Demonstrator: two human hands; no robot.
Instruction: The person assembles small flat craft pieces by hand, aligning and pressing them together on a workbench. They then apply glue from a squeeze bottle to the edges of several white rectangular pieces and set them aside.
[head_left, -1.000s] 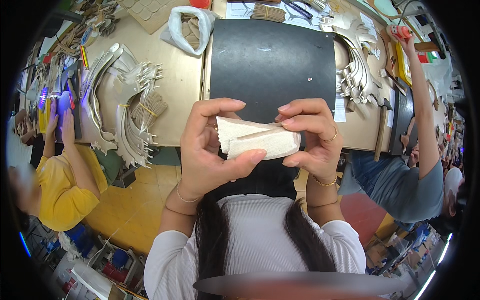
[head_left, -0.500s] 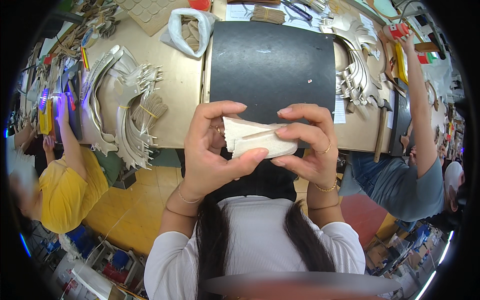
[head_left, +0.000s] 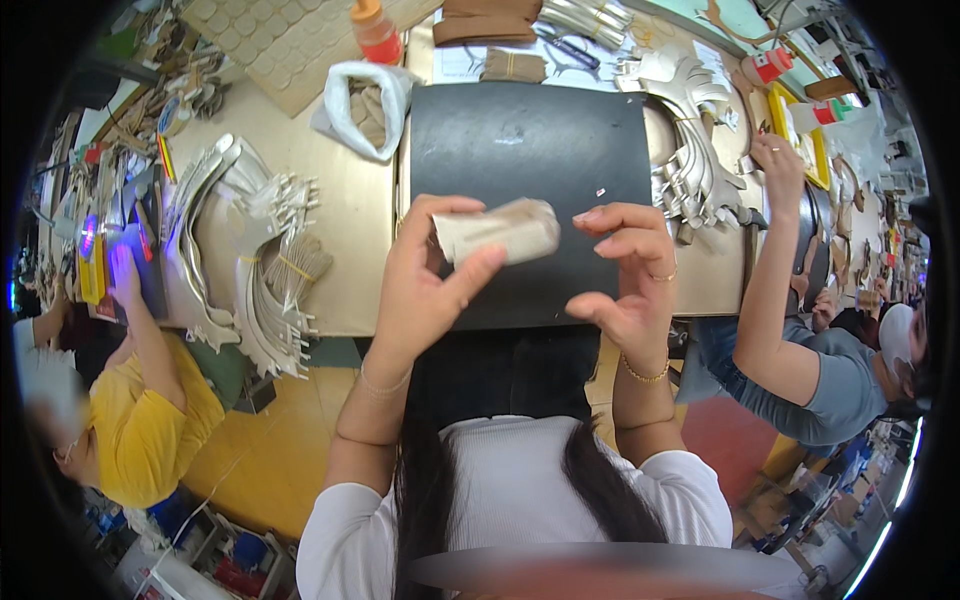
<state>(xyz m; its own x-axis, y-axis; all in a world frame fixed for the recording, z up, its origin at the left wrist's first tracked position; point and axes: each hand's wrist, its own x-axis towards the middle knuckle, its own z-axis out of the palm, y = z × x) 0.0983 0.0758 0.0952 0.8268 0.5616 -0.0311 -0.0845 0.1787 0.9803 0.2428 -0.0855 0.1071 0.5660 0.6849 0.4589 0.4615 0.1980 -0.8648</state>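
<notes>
A folded, cream-coloured piece that looks like leather (head_left: pixel 500 235) is pinched between the thumb and fingers of my left hand (head_left: pixel 425 265). It is held above the near part of a black mat (head_left: pixel 530 140). Its outline is a little smeared by motion, and my fingers cover its left end. Just right of the piece, apart from it, my right hand (head_left: pixel 640 280) has its thumb and fingers spread with nothing between them.
A white plastic bag of small tan pieces (head_left: pixel 385 125) stands left of the mat. Bundled pale curved straps lie to the left (head_left: pixel 255 270) and right (head_left: pixel 690 140). An orange-capped bottle (head_left: pixel 377 35) is behind. Co-workers in a yellow shirt (head_left: pixel 150 420) and grey shirt (head_left: pixel 830 390) sit either side.
My right hand has let go of the cream piece and opened. My left hand has raised and turned the piece. The right co-worker's arm has come down from the red container.
</notes>
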